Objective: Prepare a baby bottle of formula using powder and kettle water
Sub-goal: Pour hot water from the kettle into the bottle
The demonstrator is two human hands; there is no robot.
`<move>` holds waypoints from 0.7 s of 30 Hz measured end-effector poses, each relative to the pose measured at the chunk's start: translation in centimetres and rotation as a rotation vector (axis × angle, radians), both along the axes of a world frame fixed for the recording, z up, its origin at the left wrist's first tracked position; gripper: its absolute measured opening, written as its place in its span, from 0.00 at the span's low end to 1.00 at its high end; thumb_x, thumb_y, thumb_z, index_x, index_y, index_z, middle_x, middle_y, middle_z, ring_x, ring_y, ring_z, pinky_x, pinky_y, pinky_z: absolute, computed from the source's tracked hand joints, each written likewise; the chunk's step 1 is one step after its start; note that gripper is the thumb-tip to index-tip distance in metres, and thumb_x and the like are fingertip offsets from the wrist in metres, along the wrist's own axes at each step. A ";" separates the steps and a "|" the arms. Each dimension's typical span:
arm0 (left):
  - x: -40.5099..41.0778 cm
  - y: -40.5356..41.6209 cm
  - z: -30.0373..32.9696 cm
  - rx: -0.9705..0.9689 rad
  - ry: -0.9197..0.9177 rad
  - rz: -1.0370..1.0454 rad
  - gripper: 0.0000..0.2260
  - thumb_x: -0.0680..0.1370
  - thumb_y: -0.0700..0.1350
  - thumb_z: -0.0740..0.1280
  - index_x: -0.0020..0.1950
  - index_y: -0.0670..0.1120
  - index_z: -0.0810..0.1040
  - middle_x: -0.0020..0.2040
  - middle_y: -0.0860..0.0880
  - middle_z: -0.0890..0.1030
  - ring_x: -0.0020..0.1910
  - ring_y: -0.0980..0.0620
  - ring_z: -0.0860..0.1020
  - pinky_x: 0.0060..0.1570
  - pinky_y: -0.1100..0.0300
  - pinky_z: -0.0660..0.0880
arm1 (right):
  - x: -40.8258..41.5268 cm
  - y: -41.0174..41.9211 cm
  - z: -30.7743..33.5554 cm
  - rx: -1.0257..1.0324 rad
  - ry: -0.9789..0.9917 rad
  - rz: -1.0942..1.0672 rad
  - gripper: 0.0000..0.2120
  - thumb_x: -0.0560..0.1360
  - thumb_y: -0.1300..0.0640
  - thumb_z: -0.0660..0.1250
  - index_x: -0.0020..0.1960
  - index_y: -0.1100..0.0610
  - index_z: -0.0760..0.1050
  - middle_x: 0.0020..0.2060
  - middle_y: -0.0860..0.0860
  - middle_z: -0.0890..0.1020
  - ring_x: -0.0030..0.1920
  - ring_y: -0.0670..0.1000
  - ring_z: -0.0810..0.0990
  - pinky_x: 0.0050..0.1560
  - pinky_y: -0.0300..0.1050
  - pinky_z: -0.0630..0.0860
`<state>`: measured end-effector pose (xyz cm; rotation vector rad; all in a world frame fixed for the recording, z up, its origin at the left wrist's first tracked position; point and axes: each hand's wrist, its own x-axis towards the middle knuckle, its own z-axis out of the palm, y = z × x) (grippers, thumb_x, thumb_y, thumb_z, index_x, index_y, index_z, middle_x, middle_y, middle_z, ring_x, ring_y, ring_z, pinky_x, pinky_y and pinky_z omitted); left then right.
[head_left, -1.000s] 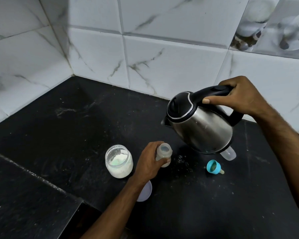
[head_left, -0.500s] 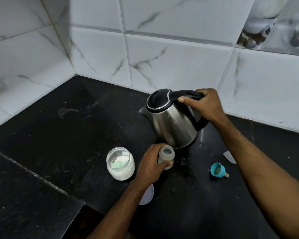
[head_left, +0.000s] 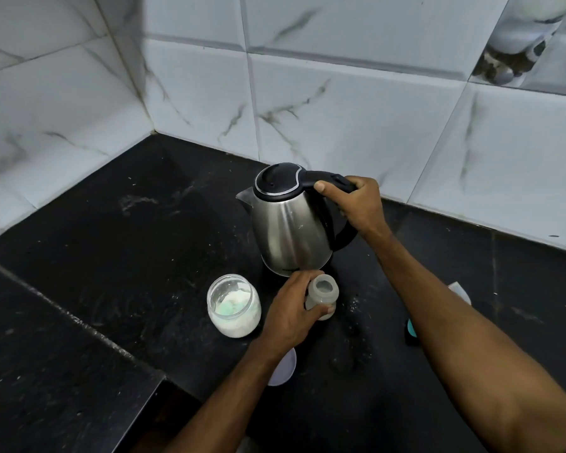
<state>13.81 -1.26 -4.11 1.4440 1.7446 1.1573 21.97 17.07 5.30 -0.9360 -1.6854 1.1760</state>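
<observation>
A small translucent baby bottle point(head_left: 322, 295) stands uncapped on the black counter, and my left hand point(head_left: 291, 313) grips its side. Just behind it a steel kettle point(head_left: 291, 228) with a black lid stands upright, spout pointing left. My right hand point(head_left: 355, 204) grips the kettle's black handle. An open glass jar of white powder point(head_left: 234, 305) with a pale green scoop inside stands to the left of the bottle.
A white lid point(head_left: 283, 367) lies under my left forearm. A teal bottle ring point(head_left: 410, 328) and a clear cap point(head_left: 461, 291) peek out beside my right forearm. Marble-tiled walls close the back and left. The black counter point(head_left: 111, 243) steps down at the front left.
My right hand has carried the kettle left and brought it from tilted to upright, close behind the bottle. My left hand has stayed on the bottle.
</observation>
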 end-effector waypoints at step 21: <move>-0.1 0.0 -0.1 0.022 0.019 -0.004 0.22 0.70 0.46 0.76 0.62 0.54 0.75 0.57 0.61 0.76 0.57 0.62 0.75 0.56 0.57 0.76 | 2.6 0.7 -3.0 -0.021 0.064 0.019 0.28 0.66 0.41 0.76 0.33 0.66 0.72 0.27 0.53 0.70 0.28 0.47 0.69 0.30 0.41 0.66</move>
